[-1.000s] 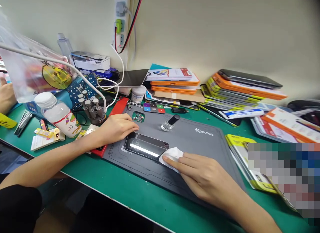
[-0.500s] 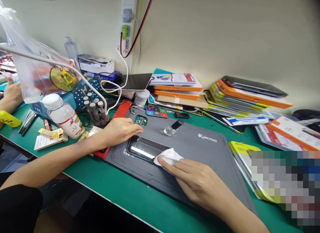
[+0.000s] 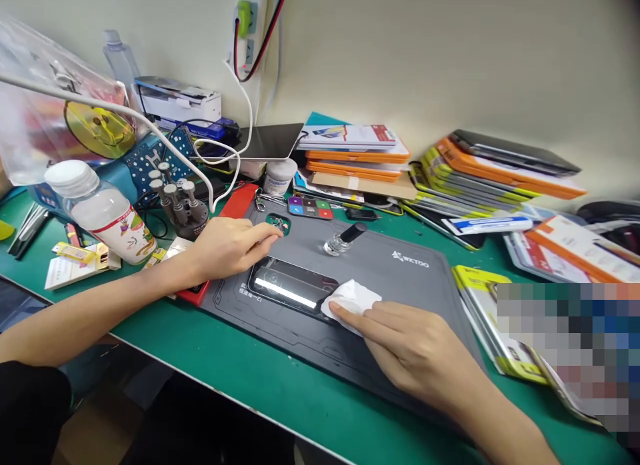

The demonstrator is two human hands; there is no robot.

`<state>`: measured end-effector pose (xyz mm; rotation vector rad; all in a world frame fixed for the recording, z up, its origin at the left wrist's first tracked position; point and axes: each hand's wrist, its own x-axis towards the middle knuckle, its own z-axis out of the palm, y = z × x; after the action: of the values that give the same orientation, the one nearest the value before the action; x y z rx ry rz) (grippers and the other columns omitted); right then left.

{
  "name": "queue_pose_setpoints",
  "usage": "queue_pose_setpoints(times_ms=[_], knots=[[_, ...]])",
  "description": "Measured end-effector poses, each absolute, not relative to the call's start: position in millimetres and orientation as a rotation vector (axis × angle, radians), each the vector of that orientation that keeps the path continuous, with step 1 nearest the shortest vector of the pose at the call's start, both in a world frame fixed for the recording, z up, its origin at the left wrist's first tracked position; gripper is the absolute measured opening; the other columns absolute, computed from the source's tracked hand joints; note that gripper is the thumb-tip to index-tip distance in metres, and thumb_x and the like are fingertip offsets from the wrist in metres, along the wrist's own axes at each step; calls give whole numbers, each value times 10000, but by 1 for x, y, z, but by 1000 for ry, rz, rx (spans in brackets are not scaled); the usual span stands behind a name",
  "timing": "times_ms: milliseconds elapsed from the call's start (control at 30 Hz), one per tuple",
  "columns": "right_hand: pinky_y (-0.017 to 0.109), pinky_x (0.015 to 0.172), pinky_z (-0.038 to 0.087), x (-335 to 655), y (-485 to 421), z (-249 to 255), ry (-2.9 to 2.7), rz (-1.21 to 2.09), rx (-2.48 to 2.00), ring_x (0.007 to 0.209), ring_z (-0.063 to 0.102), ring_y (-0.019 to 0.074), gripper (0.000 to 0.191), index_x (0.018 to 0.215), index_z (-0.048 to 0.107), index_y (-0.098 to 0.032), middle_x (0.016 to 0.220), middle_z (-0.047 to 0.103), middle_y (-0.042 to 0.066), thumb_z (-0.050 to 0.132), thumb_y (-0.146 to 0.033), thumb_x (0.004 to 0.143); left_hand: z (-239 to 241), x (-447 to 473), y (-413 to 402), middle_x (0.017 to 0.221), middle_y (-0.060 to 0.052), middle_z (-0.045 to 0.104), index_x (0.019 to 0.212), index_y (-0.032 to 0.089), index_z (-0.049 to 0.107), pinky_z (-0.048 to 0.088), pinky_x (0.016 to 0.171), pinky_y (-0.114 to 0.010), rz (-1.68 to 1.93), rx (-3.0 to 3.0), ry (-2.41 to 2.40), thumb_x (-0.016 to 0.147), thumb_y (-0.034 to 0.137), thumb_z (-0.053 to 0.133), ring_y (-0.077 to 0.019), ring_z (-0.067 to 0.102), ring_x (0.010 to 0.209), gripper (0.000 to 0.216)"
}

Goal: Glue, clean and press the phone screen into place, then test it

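A black-glass phone (image 3: 285, 280) lies face up on a grey work mat (image 3: 415, 298), with a bright strip of light reflected along it. My right hand (image 3: 415, 345) pinches a folded white wipe (image 3: 353, 295) and presses it over the phone's right end. At the phone's upper left, my left hand (image 3: 237, 247) has its fingers curled and index and thumb tips together; anything between them is hidden. Just past those fingertips is a small green recess (image 3: 274, 220) with tiny metal parts. A small glass bottle with a black cap (image 3: 345, 240) stands beyond the phone.
A white-capped bottle (image 3: 100, 212) and a screwdriver holder (image 3: 183, 208) stand left, beside a white cable (image 3: 170, 142). Orange-edged boxes (image 3: 355, 165) and stacked yellow-edged packs (image 3: 465, 182) line the wall. More packs (image 3: 493, 318) lie right of the mat.
My right hand and the wipe have slid slightly toward the phone's right end, uncovering more glass. My left hand has shifted at the phone's upper-left corner. The view has tilted down a little.
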<state>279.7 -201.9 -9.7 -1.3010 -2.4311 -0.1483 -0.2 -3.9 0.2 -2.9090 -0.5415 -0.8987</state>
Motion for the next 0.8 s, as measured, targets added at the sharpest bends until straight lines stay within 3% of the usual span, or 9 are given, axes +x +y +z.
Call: queue_pose_setpoints(times_ms=[133,467,800], knots=[[276,616,477,281,-202,-5,-2414,-13,-1258,612,624,138,393,1205,735,-172,703,685,-2,449,-5,993,1,0,-4,766,4,762,1166,224,760,460,599,-240,-918,-2895,-566,1112,343,467,-135,716,674,321],[277,599,427,275,-200,-3,-2419,32,-1199,588,563,135,385,1234,699,-151,675,633,-21,412,-20,1014,2,1,-2,705,22,722,1122,223,763,452,586,-237,-872,-2892,-495,1099,331,481,-131,708,654,302],[353,656,476,259,-204,-20,-2569,-358,-1210,661,591,192,409,1406,559,-32,729,638,10,429,-34,1018,-3,4,-3,693,9,718,1095,222,768,437,576,-265,-898,-2873,-454,1093,345,488,-155,701,619,306]])
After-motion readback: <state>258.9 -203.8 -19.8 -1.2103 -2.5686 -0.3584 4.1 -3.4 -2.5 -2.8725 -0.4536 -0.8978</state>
